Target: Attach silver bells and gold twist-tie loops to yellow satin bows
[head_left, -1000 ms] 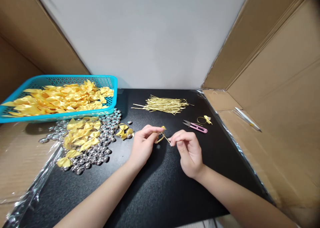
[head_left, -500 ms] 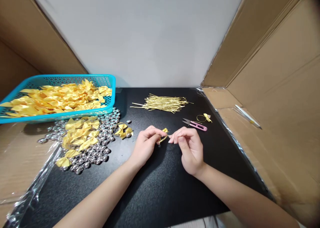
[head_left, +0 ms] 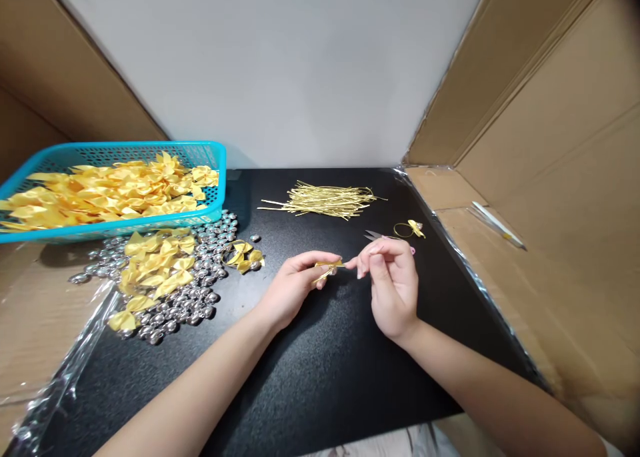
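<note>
My left hand pinches a small yellow ribbon bow between thumb and fingers; something shiny shows on it. A short gold cord runs from the bow toward the right. My right hand is closed, its fingers curled, with the fingertips at the cord's end. Just behind the right hand lie thread snips, their pink handle mostly hidden. Beyond them rests a bow with a gold cord loop.
A turquoise basket of yellow bows stands at the left. Before it lie silver bell-like beads, loose bows and several looped bows. Gold cords lie at the back. A white pen-like tool rests on cardboard at right.
My right hand has moved slightly right and up, now covering much of the snips. The bow in my left hand has turned, and the cord now points straight toward the right fingertips.
</note>
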A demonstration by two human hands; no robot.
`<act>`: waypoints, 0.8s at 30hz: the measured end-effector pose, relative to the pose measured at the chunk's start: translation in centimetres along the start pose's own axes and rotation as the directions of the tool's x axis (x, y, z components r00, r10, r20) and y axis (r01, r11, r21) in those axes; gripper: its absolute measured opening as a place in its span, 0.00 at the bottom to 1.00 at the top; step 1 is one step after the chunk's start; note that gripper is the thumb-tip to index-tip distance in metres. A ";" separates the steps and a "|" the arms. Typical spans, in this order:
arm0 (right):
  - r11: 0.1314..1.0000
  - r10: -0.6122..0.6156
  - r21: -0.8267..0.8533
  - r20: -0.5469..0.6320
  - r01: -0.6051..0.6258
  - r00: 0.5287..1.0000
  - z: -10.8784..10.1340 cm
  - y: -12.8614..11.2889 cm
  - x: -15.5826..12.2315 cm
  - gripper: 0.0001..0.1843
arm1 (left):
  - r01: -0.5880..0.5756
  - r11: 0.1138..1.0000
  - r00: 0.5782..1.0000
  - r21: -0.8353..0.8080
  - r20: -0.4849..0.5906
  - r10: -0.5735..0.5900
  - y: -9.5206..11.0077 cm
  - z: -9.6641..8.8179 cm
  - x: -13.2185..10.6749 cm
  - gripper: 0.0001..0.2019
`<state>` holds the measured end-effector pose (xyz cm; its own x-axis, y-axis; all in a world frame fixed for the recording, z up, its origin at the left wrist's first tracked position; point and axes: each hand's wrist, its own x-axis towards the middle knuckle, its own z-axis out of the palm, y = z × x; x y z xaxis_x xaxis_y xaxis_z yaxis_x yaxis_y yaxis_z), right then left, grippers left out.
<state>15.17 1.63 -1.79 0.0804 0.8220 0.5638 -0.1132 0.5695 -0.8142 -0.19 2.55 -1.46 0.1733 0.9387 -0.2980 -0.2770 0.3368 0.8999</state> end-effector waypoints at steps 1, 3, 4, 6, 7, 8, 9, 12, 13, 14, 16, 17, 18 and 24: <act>1.000 0.000 0.000 -0.006 0.000 1.000 0.0 0.0 0.1 0.02 | 0.010 1.000 1.000 -0.023 0.006 -0.010 0.1 0.1 0.0 0.06; 1.000 -0.001 0.007 -0.008 0.001 1.000 0.1 -0.1 0.2 0.02 | 0.021 0.998 1.000 -0.060 0.013 -0.021 0.2 0.2 0.0 0.05; 1.000 -0.002 0.018 -0.006 0.003 1.000 0.1 -0.1 0.2 0.02 | 0.027 0.997 1.000 -0.072 0.015 -0.026 0.2 0.3 0.0 0.05; 0.999 -0.003 0.044 0.000 0.003 1.000 0.2 -0.2 0.2 0.02 | 0.043 0.996 0.999 -0.081 0.023 -0.042 0.2 0.3 0.0 0.05; 0.999 -0.004 0.054 0.000 0.004 1.000 0.2 -0.2 0.2 0.02 | 0.053 0.995 0.998 -0.081 0.027 -0.051 0.2 0.3 0.0 0.05; 0.998 -0.002 0.058 0.000 0.002 1.000 0.2 -0.2 0.3 0.02 | 0.063 0.995 0.998 -0.081 0.031 -0.061 0.2 0.3 0.0 0.04; 0.998 0.001 0.058 -0.003 -0.001 1.000 0.1 -0.2 0.3 0.02 | 0.072 0.994 0.997 -0.082 0.033 -0.069 0.2 0.3 0.0 0.04; 0.999 0.015 0.050 -0.012 -0.014 1.000 0.0 -0.2 0.3 0.02 | 0.097 0.991 0.995 -0.094 0.040 -0.093 0.1 0.2 0.0 0.06; 0.999 0.019 0.049 -0.014 -0.018 1.000 0.0 -0.2 0.3 0.02 | 0.106 0.990 0.994 -0.098 0.043 -0.102 0.1 0.2 0.1 0.08; 0.998 0.022 0.053 -0.017 -0.021 1.000 0.0 -0.2 0.3 0.02 | 0.115 0.988 0.993 -0.103 0.046 -0.111 0.1 0.2 0.1 0.09; 0.997 0.025 0.068 -0.022 -0.024 0.999 0.0 -0.3 0.4 0.02 | 0.132 0.984 0.990 -0.119 0.057 -0.126 0.1 0.2 0.1 0.10; 0.997 0.027 0.076 -0.027 -0.025 0.999 0.0 -0.3 0.4 0.02 | 0.136 0.982 0.990 -0.131 0.066 -0.128 0.1 0.2 0.0 0.10; 0.996 0.028 0.082 -0.031 -0.026 0.999 0.0 -0.4 0.4 0.02 | 0.138 0.980 0.989 -0.144 0.076 -0.128 0.1 0.2 0.0 0.10; 0.997 0.044 0.059 -0.050 -0.041 0.998 0.1 -0.5 0.6 0.02 | 0.094 0.978 0.990 -0.184 0.120 -0.073 0.3 0.4 -0.2 0.07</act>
<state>15.21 1.82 -1.00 0.1249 0.8451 0.5199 -0.1744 0.5345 -0.8270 0.05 2.43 -1.03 0.3048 0.8960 -0.3228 -0.4281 0.4317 0.7940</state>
